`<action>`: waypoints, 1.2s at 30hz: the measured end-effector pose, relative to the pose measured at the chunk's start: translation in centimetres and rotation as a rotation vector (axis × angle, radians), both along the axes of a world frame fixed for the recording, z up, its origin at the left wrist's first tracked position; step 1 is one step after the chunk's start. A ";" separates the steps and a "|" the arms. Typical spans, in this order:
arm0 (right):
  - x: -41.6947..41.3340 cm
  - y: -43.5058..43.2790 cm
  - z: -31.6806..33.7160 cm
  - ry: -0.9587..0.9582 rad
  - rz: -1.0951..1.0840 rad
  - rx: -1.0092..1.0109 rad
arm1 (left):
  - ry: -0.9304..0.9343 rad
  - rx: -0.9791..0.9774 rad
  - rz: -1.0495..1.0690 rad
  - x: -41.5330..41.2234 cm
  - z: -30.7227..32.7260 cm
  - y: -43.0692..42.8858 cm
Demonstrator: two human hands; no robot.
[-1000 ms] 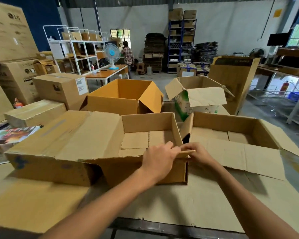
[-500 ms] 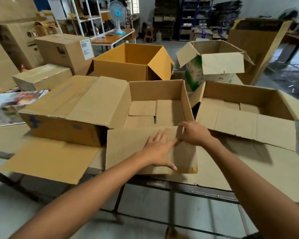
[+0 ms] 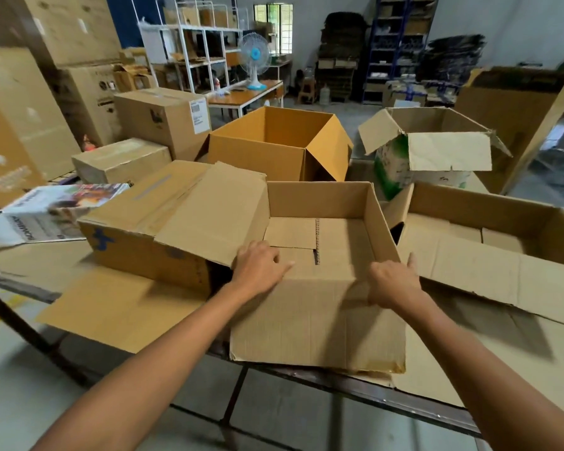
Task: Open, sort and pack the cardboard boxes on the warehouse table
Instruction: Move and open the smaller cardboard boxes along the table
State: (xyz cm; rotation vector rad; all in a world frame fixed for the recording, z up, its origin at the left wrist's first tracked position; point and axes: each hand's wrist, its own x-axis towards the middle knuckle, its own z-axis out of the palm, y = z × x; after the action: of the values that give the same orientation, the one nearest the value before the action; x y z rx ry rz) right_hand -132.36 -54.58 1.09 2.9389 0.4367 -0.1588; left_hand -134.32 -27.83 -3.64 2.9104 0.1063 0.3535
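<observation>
**Q:** Position of the open box (image 3: 316, 200) relative to the hands?

**A:** Directly ahead, on the table (image 3: 372, 390); its long axis runs left to right; the near flap (image 3: 316, 320) is folded outward and hangs over the table edge toward the person.

**Q:** Grip state?

**A:** Left hand (image 3: 258, 271) at the near-left corner, fingers bent over the rim; right hand (image 3: 394, 281) at the near-right corner, thumb raised, fingers hidden, so its hold cannot be determined; neither hand is nearer.
</observation>
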 end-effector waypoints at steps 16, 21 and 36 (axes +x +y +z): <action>0.4 4.4 -1.4 -0.295 0.140 0.526 | 0.026 -0.185 0.430 2.0 4.8 5.3; 0.6 3.3 -0.3 -0.347 0.111 0.766 | -0.072 -0.478 0.354 2.6 9.2 4.0; 0.4 1.8 -2.6 -0.283 -0.053 0.928 | -0.221 -0.916 0.115 2.1 6.6 0.9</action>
State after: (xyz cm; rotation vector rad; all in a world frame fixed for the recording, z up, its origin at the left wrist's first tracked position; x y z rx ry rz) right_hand -131.93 -52.75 -1.47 3.7707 0.4786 0.6160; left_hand -132.24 -26.97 2.97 1.9552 0.3070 0.4819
